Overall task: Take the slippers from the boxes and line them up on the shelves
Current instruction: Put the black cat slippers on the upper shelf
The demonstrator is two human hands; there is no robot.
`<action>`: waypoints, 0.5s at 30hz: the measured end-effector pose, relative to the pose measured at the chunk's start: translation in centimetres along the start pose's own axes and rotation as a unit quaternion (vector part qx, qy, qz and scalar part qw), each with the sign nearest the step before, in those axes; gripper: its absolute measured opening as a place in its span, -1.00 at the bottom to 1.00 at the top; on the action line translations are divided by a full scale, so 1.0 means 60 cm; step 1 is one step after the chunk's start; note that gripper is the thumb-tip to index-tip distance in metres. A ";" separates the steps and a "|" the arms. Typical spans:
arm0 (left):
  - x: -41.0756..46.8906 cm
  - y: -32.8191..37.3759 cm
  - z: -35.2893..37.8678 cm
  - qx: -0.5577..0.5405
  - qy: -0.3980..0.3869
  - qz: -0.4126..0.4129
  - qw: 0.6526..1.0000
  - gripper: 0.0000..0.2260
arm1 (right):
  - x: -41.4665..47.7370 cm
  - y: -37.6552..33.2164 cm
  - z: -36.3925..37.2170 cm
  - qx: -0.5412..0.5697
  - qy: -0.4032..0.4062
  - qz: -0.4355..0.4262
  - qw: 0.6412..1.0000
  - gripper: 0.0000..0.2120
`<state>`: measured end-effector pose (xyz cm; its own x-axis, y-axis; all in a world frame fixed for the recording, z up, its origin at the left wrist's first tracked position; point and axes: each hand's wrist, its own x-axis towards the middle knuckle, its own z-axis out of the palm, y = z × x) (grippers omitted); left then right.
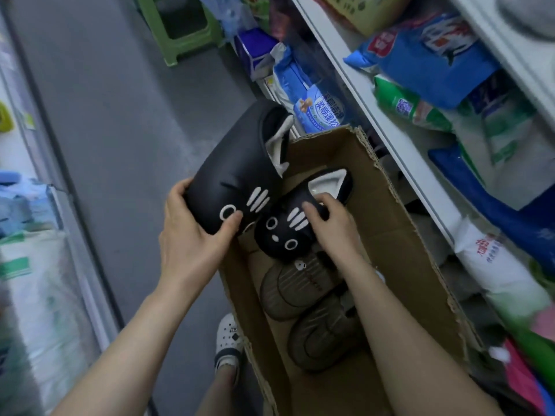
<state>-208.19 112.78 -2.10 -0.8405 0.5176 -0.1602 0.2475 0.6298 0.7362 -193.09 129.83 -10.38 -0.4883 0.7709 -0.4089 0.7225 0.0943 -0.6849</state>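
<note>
Left hand (192, 235): my fingers curl round the toe of a black cat slipper (234, 163), held at the box's (414, 250) 10 o'clock edge.
Right hand (327, 220): grips the second cat slipper (282, 235) over the box.
Remaining, 6 o'clock: two brown slippers (297, 286).
Shelves (359, 94), 2 o'clock: no slippers visible.

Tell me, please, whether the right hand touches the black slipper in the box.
Touching. Head view shows the right hand gripping that black slipper over its top.
</note>
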 end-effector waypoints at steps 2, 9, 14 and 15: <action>-0.012 0.002 0.005 -0.021 -0.031 -0.035 0.999 -0.35 | -0.052 0.002 -0.053 -0.066 -0.017 -0.029 0.997 -0.68; -0.097 -0.024 0.111 0.005 -0.157 -0.082 0.984 -0.33 | -0.150 0.156 -0.063 -0.114 -0.061 -0.003 0.992 -0.59; -0.116 -0.050 0.170 -0.056 -0.250 -0.190 0.948 -0.32 | -0.186 0.194 -0.035 0.094 0.087 0.141 0.982 -0.22; -0.114 -0.051 0.175 -0.077 -0.255 -0.213 0.940 -0.34 | -0.189 0.199 -0.027 0.112 0.055 0.179 0.976 -0.14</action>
<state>-198.11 113.39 -10.18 -0.4976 0.4728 -0.7272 -0.1646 0.7717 0.6143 -178.13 123.21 -12.95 -0.1590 0.7934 -0.5876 0.7063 -0.3245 -0.6292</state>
